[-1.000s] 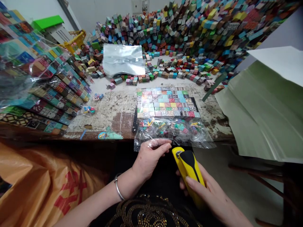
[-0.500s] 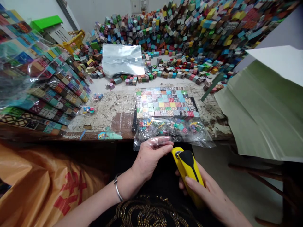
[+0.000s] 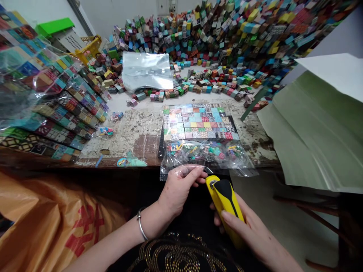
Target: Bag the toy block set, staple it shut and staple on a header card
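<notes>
A clear plastic bag (image 3: 211,166) lies at the table's front edge, its near flap hanging over. Flat rows of small patterned blocks (image 3: 195,124) fill its far part, with colourful little figures (image 3: 215,151) in the near part. My left hand (image 3: 178,189) is closed at the bag's near edge, thumb and fingers pinching the film. Beside it my right hand (image 3: 244,226) is wrapped round a yellow and black stapler (image 3: 224,204). The stapler's head points at the left fingertips and the bag edge. Under the bag shows a dark board (image 3: 160,145).
Loose blocks (image 3: 193,37) are heaped along the back. A stack of clear empty bags (image 3: 147,71) lies before them. Filled bags of blocks (image 3: 56,98) are piled at left, above an orange sack (image 3: 51,219). A green-grey sheet (image 3: 312,132) stands at right.
My left thumb has drawn back slightly from the stapler's head, and the fingertips beneath show more. My right hand and the stapler have hardly moved.
</notes>
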Available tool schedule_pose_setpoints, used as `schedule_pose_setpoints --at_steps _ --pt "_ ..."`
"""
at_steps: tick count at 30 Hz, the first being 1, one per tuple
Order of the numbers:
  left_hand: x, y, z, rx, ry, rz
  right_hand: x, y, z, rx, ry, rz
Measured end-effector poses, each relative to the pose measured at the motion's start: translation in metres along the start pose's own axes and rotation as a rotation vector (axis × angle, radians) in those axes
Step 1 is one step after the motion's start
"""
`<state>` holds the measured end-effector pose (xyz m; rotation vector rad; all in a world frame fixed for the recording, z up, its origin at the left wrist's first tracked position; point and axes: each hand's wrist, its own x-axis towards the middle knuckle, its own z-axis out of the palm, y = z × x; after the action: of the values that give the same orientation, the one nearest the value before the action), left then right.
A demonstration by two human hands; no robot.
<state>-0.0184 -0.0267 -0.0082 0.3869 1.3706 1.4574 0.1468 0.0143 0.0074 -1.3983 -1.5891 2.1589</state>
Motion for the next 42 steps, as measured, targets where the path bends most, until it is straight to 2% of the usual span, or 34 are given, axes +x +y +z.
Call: schedule_pose_setpoints --at_steps 9,19,22,26,32,42 --pt "0.000 0.002 0.002 -0.028 -0.012 -0.001 0.002 -0.006 0.000 -0.059 -0.060 -0.003" --pt "0.000 0.003 0.000 -0.064 -0.028 -0.034 -0.006 -0.010 -0.004 -0.076 0.002 -0.014" --pt "0.000 0.002 0.000 -0.040 -0.008 -0.030 -0.011 -0.013 -0.013 -0.089 -0.091 -0.010" --pt "0.000 0.000 0.000 -0.032 0.013 -0.038 -0.015 -0.019 -0.018 0.047 -0.188 -0.054" --pt "0.000 0.002 0.002 -0.042 0.021 -0.051 -0.012 -0.032 -0.008 0.328 -0.132 -0.065" --pt "0.001 -0.001 0.002 -0.101 -0.008 -0.069 -0.007 -0.037 -0.006 0.455 -0.092 -0.037"
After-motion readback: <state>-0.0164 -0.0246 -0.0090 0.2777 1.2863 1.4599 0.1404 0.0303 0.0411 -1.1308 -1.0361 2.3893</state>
